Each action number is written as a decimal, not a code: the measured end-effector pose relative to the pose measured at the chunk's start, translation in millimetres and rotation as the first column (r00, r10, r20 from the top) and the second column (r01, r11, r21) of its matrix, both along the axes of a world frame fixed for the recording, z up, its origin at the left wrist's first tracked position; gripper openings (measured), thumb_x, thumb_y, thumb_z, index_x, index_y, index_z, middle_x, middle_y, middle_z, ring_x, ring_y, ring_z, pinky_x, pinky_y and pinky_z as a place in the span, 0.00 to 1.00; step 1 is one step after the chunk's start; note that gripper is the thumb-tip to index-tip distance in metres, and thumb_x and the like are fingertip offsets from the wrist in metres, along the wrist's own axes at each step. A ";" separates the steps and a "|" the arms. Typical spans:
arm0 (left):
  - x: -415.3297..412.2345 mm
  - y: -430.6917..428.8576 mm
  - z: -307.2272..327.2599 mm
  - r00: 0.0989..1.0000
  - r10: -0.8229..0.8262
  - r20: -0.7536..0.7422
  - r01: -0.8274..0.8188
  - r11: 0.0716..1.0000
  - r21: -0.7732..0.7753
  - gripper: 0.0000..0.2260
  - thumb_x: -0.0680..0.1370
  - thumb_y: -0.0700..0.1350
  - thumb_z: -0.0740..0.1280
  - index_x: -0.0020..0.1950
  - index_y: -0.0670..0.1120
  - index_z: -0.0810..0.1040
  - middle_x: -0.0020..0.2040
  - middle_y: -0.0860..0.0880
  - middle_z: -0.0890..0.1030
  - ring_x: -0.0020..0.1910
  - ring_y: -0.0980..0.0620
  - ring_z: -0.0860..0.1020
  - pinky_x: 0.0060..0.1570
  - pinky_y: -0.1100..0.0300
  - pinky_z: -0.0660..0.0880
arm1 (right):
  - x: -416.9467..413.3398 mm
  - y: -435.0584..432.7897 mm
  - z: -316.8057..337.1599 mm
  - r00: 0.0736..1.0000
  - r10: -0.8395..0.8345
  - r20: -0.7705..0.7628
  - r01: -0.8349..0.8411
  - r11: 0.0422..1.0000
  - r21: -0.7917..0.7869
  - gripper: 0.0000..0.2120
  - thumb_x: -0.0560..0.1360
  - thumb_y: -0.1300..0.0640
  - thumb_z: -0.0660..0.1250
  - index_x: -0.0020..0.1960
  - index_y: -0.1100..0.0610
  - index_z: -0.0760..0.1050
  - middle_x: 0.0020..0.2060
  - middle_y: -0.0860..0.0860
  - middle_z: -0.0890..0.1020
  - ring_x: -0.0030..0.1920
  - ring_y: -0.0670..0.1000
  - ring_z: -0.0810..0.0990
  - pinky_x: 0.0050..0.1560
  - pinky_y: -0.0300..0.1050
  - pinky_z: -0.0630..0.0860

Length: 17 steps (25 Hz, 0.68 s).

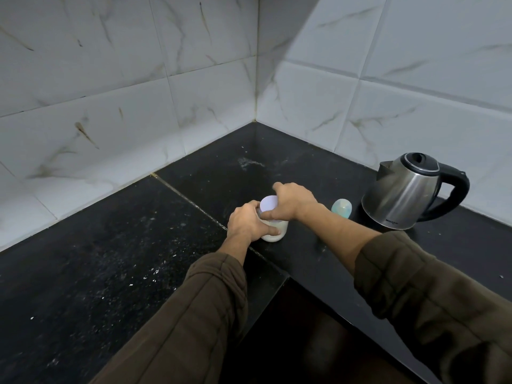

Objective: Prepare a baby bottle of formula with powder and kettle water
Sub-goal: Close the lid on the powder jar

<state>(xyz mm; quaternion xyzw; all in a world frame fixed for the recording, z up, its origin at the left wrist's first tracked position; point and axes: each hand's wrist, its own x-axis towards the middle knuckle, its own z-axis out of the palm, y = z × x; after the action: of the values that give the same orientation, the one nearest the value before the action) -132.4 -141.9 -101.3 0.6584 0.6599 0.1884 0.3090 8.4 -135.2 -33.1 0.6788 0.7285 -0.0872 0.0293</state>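
A clear jar of white formula powder (274,231) stands on the black counter (110,259) near its inner corner edge. My left hand (246,223) grips the jar's body from the left. My right hand (291,202) has its fingers curled over the jar's white lid (74,204) from the right. The baby bottle (341,208), pale with a teal tint, stands just right of my right wrist. A stainless steel kettle (407,192) with a black lid and handle sits further right, spout pointing left.
White marble-patterned tiled walls (138,79) close the corner behind the counter. White specks are scattered over the left part of the counter. The counter's front edge drops into a dark gap (304,342) between my arms.
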 end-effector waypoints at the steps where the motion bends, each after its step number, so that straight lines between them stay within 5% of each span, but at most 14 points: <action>1: -0.1 0.2 -0.2 1.000 0.000 0.000 0.000 1.000 0.005 0.34 0.58 0.60 0.84 0.60 0.55 0.79 0.52 0.54 0.83 0.54 0.49 0.81 0.54 0.51 0.80 | -0.3 -2.2 1.1 0.997 -0.051 0.054 0.048 0.997 0.060 0.31 0.73 0.26 0.66 0.51 0.56 0.75 0.46 0.51 0.80 0.47 0.55 0.79 0.45 0.50 0.75; 4: -0.4 1.4 0.4 1.000 -0.015 -0.009 0.016 1.000 0.011 0.36 0.59 0.59 0.84 0.65 0.55 0.79 0.54 0.54 0.83 0.56 0.49 0.81 0.55 0.51 0.80 | 0.2 -4.7 6.9 0.986 -0.086 0.146 0.059 0.981 0.182 0.37 0.74 0.21 0.57 0.39 0.56 0.76 0.38 0.50 0.79 0.38 0.53 0.78 0.40 0.47 0.73; 6: -0.4 2.0 1.4 1.000 -0.010 -0.017 0.010 1.000 0.004 0.36 0.59 0.59 0.85 0.64 0.54 0.79 0.55 0.54 0.83 0.56 0.49 0.81 0.55 0.50 0.80 | 4.4 0.7 9.8 0.998 -0.021 0.053 0.015 0.994 0.112 0.35 0.72 0.24 0.64 0.57 0.55 0.80 0.50 0.51 0.80 0.50 0.55 0.81 0.48 0.50 0.77; 8: 0.3 1.4 2.4 0.999 -0.007 -0.039 0.007 1.000 0.002 0.35 0.60 0.60 0.84 0.63 0.53 0.78 0.54 0.53 0.83 0.55 0.48 0.81 0.55 0.49 0.80 | 4.9 4.8 13.0 0.999 0.027 -0.042 -0.029 0.999 -0.040 0.38 0.71 0.33 0.72 0.74 0.52 0.72 0.63 0.54 0.80 0.61 0.58 0.80 0.57 0.54 0.80; 9: 0.9 1.0 2.8 0.999 -0.004 -0.043 0.004 1.000 0.005 0.35 0.59 0.60 0.84 0.62 0.52 0.78 0.54 0.53 0.83 0.55 0.48 0.81 0.56 0.49 0.80 | 3.9 5.0 14.1 0.999 0.027 -0.040 -0.030 0.997 -0.078 0.37 0.71 0.35 0.73 0.73 0.53 0.72 0.63 0.54 0.80 0.60 0.58 0.80 0.57 0.53 0.80; 12: 1.9 -0.3 3.1 0.999 0.002 -0.045 -0.001 1.000 0.014 0.35 0.59 0.60 0.84 0.62 0.53 0.78 0.54 0.53 0.83 0.55 0.48 0.81 0.55 0.50 0.80 | 2.4 -0.9 10.0 0.994 -0.028 0.101 0.025 0.999 0.024 0.26 0.76 0.31 0.66 0.50 0.55 0.74 0.49 0.52 0.82 0.46 0.56 0.79 0.44 0.48 0.75; 14: 2.4 -0.2 3.6 0.999 -0.004 -0.046 0.005 1.000 0.011 0.36 0.59 0.60 0.84 0.63 0.53 0.78 0.55 0.53 0.83 0.57 0.48 0.81 0.56 0.49 0.80 | 3.6 -3.9 13.1 0.982 -0.071 0.174 0.054 0.994 0.099 0.30 0.77 0.26 0.60 0.42 0.55 0.72 0.43 0.51 0.80 0.42 0.55 0.78 0.42 0.48 0.73; 17: 2.4 0.0 4.8 0.998 0.002 -0.058 -0.002 1.000 0.008 0.35 0.59 0.60 0.84 0.62 0.53 0.78 0.55 0.53 0.83 0.57 0.48 0.81 0.56 0.49 0.80 | 5.4 1.3 16.5 0.998 -0.004 0.059 0.001 0.999 0.049 0.34 0.71 0.24 0.65 0.52 0.55 0.77 0.49 0.51 0.80 0.49 0.56 0.80 0.47 0.50 0.76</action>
<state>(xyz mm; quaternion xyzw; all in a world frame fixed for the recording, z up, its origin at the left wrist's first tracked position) -130.0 -141.8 -96.5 0.6642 0.6685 0.1722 0.2869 13.8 -133.9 -16.6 0.6824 0.7285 -0.0492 0.0341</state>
